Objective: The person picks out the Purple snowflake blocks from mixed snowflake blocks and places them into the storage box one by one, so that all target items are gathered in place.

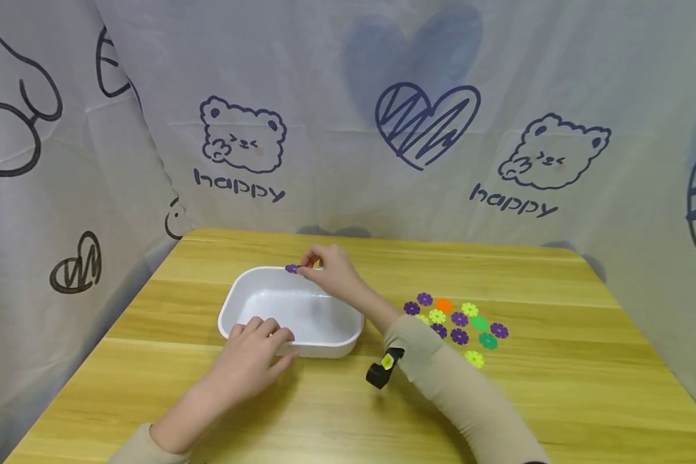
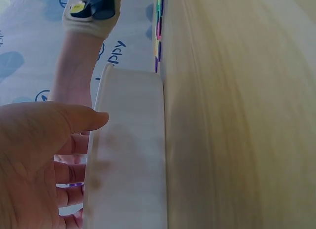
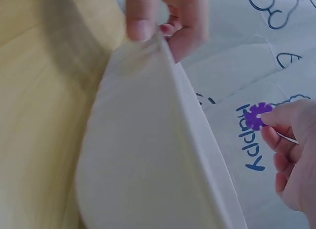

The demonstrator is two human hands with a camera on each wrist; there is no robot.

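A white plastic basin (image 1: 319, 349) stands on the wooden table. At its near rim is my left hand (image 1: 252, 357), thumb on the outer wall and the other fingers over the inside, gripping the edge. My right hand (image 1: 333, 270) is over the basin's far rim and pinches a purple snowflake disc (image 1: 292, 268) between thumb and forefinger. In the right wrist view the notched edge of that purple disc (image 3: 257, 116) shows clearly, above the basin's side.
Several loose snowflake discs lie right of the basin, among them an orange one (image 1: 443, 305), a green one (image 1: 488, 340) and a yellow one (image 1: 473, 359). A printed curtain (image 1: 336, 161) hangs behind the table (image 1: 586, 367). A black wrist camera (image 1: 383, 370) sits on the right sleeve.
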